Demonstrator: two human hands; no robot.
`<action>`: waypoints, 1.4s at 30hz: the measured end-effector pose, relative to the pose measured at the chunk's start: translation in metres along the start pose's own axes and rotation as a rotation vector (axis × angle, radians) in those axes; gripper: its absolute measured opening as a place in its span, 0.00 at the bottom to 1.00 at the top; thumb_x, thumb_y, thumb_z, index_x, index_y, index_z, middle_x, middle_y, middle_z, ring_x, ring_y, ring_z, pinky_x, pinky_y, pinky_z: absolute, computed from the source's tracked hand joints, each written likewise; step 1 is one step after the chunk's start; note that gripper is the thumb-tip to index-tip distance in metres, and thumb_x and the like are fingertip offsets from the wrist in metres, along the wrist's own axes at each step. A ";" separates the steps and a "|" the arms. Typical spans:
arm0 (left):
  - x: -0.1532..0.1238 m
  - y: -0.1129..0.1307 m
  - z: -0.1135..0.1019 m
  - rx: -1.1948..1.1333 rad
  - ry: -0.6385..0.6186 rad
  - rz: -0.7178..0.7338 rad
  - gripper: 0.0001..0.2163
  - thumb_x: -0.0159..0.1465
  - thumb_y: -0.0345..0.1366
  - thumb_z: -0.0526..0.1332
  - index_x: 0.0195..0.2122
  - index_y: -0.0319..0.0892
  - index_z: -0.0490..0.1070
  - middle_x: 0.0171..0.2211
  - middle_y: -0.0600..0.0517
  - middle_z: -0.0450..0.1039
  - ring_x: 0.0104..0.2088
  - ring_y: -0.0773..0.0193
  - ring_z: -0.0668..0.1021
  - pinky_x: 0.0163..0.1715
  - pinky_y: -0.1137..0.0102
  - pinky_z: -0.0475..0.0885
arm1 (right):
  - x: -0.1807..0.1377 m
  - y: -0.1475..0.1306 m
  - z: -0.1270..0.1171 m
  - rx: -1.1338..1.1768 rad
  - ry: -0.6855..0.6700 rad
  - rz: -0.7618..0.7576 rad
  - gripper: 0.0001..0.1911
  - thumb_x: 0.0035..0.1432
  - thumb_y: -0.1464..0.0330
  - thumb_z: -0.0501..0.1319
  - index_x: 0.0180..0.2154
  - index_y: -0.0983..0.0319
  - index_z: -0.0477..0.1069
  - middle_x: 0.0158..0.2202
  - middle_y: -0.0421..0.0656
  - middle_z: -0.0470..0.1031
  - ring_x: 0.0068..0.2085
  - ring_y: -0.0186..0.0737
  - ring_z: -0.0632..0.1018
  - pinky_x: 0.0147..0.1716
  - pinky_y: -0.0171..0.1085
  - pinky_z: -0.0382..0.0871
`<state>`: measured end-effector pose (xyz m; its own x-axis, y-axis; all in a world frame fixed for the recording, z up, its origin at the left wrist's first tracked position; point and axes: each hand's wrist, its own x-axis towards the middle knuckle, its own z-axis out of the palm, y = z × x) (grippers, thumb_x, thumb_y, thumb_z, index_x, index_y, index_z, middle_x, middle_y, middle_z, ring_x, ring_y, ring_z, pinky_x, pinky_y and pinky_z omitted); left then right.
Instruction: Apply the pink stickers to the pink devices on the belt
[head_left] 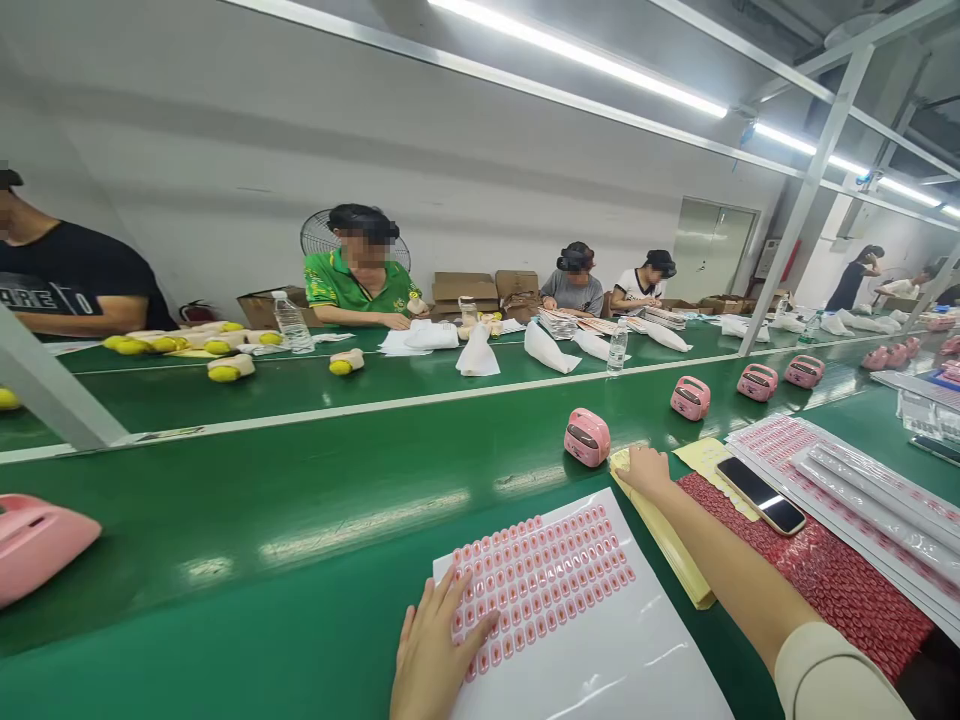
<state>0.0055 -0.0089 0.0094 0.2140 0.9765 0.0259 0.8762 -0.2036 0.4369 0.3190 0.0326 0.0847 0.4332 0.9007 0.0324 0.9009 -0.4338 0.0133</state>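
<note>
My left hand [437, 645] lies with fingers spread on the left edge of a white sheet [592, 650] bearing rows of small pink oval stickers [536, 580]. Farther off, my right hand [643, 470] has its fingers curled at the far end of a long strip of yellow paper [675, 545] beside that sheet. The fingertips touch the paper and are partly hidden. Just beyond them stands a pink rounded device [587, 437] with a dark window.
Several pink devices [690, 398] line the green conveyor belt [390, 455]. A phone [761, 495] lies on red bubble wrap [810, 580], near stacked sticker sheets [862, 480]. A metal post [806, 200] rises at right. Co-workers [364, 270] sit across the belt, near water bottles [292, 322].
</note>
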 end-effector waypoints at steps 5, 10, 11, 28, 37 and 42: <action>0.000 -0.002 0.004 0.015 -0.016 -0.007 0.25 0.58 0.44 0.50 0.54 0.37 0.60 0.60 0.45 0.53 0.60 0.53 0.51 0.57 0.55 0.47 | -0.004 0.001 -0.004 -0.033 -0.025 -0.079 0.16 0.56 0.64 0.53 0.40 0.67 0.71 0.42 0.54 0.73 0.44 0.47 0.73 0.43 0.39 0.58; 0.002 -0.006 0.008 0.044 -0.011 -0.033 0.25 0.57 0.44 0.51 0.54 0.39 0.61 0.60 0.47 0.54 0.61 0.54 0.51 0.58 0.56 0.47 | -0.005 -0.001 -0.005 -0.016 -0.062 -0.078 0.15 0.57 0.65 0.52 0.37 0.66 0.73 0.39 0.55 0.75 0.42 0.48 0.75 0.38 0.38 0.63; 0.002 -0.006 0.008 0.044 -0.016 -0.030 0.25 0.57 0.44 0.51 0.54 0.39 0.60 0.60 0.47 0.54 0.61 0.54 0.51 0.58 0.55 0.46 | -0.006 -0.003 -0.005 -0.005 -0.064 -0.071 0.14 0.57 0.67 0.52 0.37 0.66 0.73 0.39 0.55 0.75 0.42 0.47 0.75 0.37 0.38 0.63; -0.002 -0.002 0.001 -0.040 0.034 0.007 0.24 0.57 0.43 0.52 0.53 0.38 0.62 0.59 0.44 0.56 0.60 0.53 0.53 0.57 0.54 0.48 | -0.010 0.024 -0.038 0.613 0.343 0.186 0.09 0.54 0.71 0.45 0.28 0.62 0.62 0.27 0.43 0.73 0.27 0.35 0.76 0.26 0.30 0.64; 0.000 -0.006 0.001 -0.050 0.005 0.027 0.24 0.58 0.46 0.50 0.53 0.41 0.61 0.60 0.46 0.54 0.61 0.53 0.51 0.57 0.53 0.47 | -0.018 -0.001 -0.059 0.853 0.661 0.162 0.08 0.56 0.70 0.44 0.25 0.60 0.54 0.30 0.43 0.69 0.26 0.32 0.75 0.30 0.31 0.67; -0.002 0.000 -0.002 -0.043 0.001 0.008 0.23 0.58 0.45 0.50 0.52 0.41 0.62 0.60 0.46 0.54 0.61 0.53 0.51 0.57 0.54 0.47 | -0.013 0.000 -0.101 1.131 1.072 0.022 0.05 0.56 0.68 0.45 0.28 0.58 0.50 0.22 0.36 0.64 0.21 0.32 0.73 0.25 0.33 0.68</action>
<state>0.0038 -0.0103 0.0111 0.2201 0.9750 0.0304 0.8551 -0.2079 0.4749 0.3108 0.0187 0.1851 0.6697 0.2436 0.7016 0.6591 0.2406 -0.7126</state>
